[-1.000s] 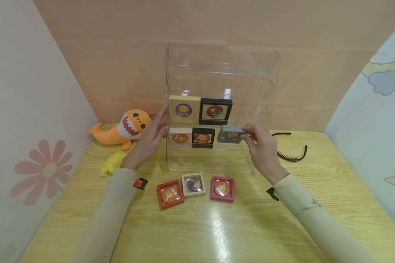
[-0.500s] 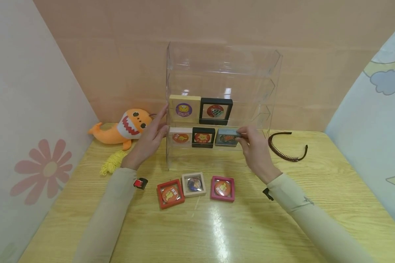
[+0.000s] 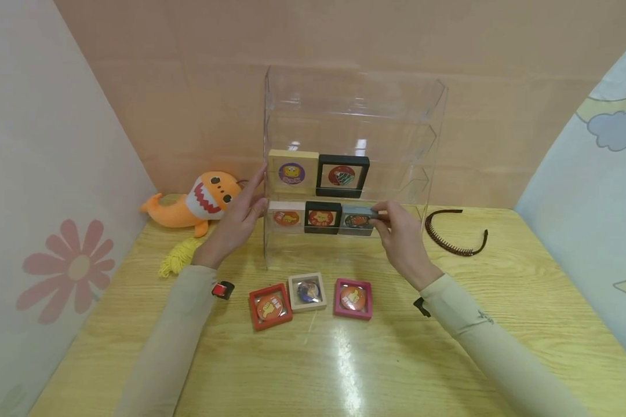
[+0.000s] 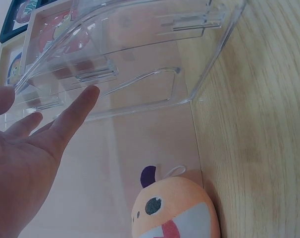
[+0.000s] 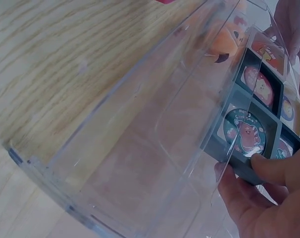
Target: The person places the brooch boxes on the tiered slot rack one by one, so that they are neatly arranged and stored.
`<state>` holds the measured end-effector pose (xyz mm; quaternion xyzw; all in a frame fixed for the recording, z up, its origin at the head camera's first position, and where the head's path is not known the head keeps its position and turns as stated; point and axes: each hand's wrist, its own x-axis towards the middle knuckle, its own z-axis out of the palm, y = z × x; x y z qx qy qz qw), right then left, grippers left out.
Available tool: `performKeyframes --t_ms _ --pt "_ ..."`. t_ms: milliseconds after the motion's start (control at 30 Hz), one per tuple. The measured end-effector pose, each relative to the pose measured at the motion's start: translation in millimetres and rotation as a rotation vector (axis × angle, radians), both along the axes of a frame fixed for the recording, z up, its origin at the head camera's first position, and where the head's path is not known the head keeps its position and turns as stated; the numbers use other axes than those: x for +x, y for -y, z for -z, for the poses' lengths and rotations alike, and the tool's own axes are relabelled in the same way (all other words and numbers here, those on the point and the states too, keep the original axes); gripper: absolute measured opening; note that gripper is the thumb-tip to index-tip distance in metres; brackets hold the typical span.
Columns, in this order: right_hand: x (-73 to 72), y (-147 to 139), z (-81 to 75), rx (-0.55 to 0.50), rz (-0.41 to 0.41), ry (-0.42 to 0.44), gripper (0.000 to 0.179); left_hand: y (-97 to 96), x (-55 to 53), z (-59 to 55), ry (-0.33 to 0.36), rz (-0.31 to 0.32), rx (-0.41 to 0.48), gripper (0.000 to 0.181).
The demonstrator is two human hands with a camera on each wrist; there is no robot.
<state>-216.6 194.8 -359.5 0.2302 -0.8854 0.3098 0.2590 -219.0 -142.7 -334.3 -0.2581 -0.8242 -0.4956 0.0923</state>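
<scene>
Grey-blue square frame (image 5: 257, 103) is pinched at one side by right-hand fingers (image 5: 232, 192), with a round green badge (image 5: 251, 133) inside.

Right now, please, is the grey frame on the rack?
Yes, the grey frame stands on the rack beside the lower black frame; the right hand pinches it.

The blue-grey display frame (image 3: 356, 222) is partly covered by the right hand (image 3: 403, 242); the plush shark (image 4: 175, 212) is cut off by the left wrist view's lower edge.
</scene>
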Motion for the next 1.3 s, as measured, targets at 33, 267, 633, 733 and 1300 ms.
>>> performKeyframes --t_ms 33,267,633,733,1300 --pt "0.2 -0.5 0.0 0.000 -0.003 0.001 0.025 -0.4 -0.4 0.3 -0.002 0.000 -0.001 0.063" --pt "1.3 -3.3 1.0 0.009 -0.018 0.009 0.032 7.9 -22.6 24.6 -0.042 -0.013 -0.027 0.065" --pt "9.6 -5.4 -3.1 0.014 0.009 -0.028 0.038 9.8 -27.0 30.3 -0.064 -0.010 -0.023 0.065" --pt "13.3 -6.4 -6.4 0.009 -0.001 -0.058 0.038 9.5 -27.7 29.7 -0.056 -0.006 -0.018 0.065" --pt "45.8 -24.3 -16.6 -0.003 -0.028 0.010 0.029 8.6 -26.1 27.6 -0.038 0.015 0.004 0.067"
